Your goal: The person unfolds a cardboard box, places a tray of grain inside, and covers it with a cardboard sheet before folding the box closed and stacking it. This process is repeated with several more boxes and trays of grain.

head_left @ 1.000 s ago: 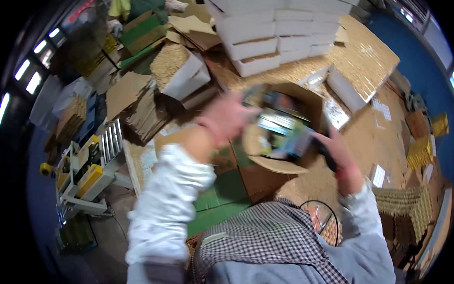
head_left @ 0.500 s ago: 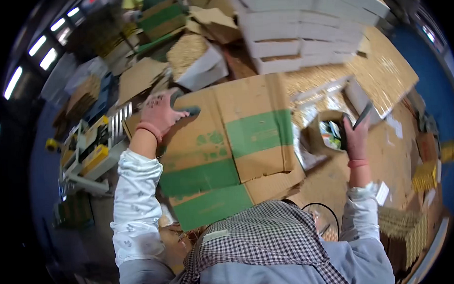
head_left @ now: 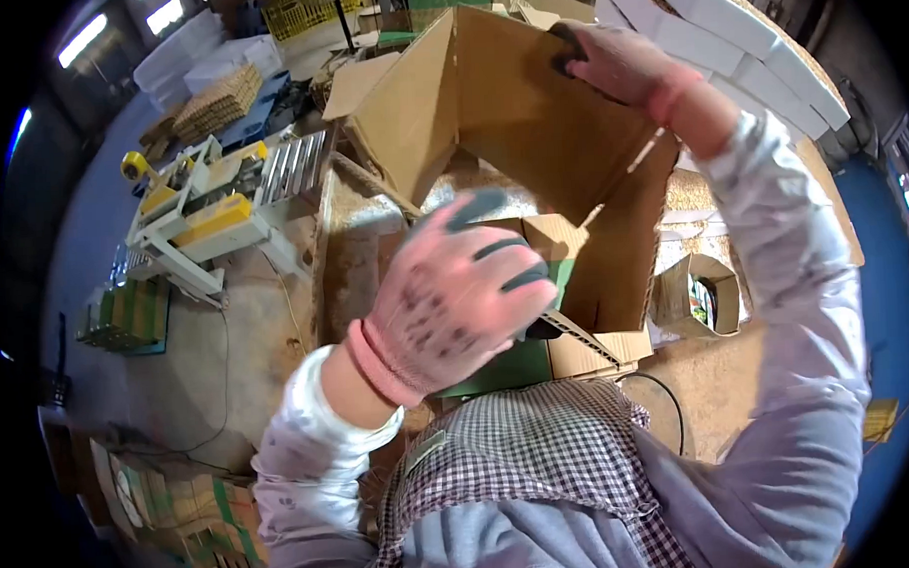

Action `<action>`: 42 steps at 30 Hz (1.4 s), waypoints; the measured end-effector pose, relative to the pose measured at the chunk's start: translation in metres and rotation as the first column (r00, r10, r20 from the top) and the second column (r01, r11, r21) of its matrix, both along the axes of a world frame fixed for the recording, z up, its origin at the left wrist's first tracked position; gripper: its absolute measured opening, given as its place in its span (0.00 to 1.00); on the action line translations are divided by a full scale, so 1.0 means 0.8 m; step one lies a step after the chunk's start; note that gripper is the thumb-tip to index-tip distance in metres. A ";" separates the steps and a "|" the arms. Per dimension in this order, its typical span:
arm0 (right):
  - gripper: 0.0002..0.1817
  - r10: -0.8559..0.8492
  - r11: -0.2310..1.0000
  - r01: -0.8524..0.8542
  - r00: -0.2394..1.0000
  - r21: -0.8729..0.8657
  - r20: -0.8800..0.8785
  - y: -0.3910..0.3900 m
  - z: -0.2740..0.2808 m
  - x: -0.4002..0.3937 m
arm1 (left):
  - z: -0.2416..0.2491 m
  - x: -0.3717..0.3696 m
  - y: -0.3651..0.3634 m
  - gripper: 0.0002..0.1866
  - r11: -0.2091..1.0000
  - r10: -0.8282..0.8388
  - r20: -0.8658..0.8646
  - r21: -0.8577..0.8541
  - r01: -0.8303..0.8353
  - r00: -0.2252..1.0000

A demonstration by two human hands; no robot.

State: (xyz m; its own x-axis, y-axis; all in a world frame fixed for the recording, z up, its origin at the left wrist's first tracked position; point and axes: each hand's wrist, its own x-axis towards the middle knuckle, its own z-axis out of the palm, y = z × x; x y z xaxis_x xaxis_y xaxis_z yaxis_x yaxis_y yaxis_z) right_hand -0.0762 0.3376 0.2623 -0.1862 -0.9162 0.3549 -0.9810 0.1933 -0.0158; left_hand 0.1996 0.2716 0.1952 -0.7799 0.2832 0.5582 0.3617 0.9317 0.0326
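Note:
A large brown cardboard box (head_left: 528,91) stands unfolded in front of me, its walls raised and its top open. Green print shows on a flap near my body. My right hand (head_left: 617,63), in a pink glove with dark fingertips, grips the top edge of the far right wall. Above the near left side of the box is my left hand (head_left: 445,294), also gloved, its fingers spread and slightly bent. It holds nothing that I can see. The near flaps are partly hidden behind it.
A small open cardboard container (head_left: 700,295) with colourful contents sits right of the box. White cartons (head_left: 716,34) are stacked at the back right. To the left stands a roller machine (head_left: 212,207) with yellow parts. A green-banded bundle (head_left: 125,316) lies beyond it.
The flattened box has been opened into a standing shape. My right hand has moved from the small container to the box's far wall. My left hand has come off its far left edge, nearer my body.

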 end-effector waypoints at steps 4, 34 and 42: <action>0.22 -0.051 0.996 0.056 0.995 0.062 -0.082 -0.021 -0.068 0.009 | 0.045 -0.028 -0.065 0.39 0.629 0.588 0.413 0.306 -0.715 0.695; 0.18 -0.336 0.926 0.166 0.776 -0.340 -0.534 0.094 -0.021 -0.023 | -0.071 -0.251 -0.044 0.19 0.905 0.413 -0.302 0.242 -0.350 0.859; 0.26 -0.071 0.987 0.099 0.974 -0.123 0.216 0.118 -0.184 0.037 | -0.070 -0.212 -0.074 0.20 0.525 0.673 0.571 0.079 -0.847 0.470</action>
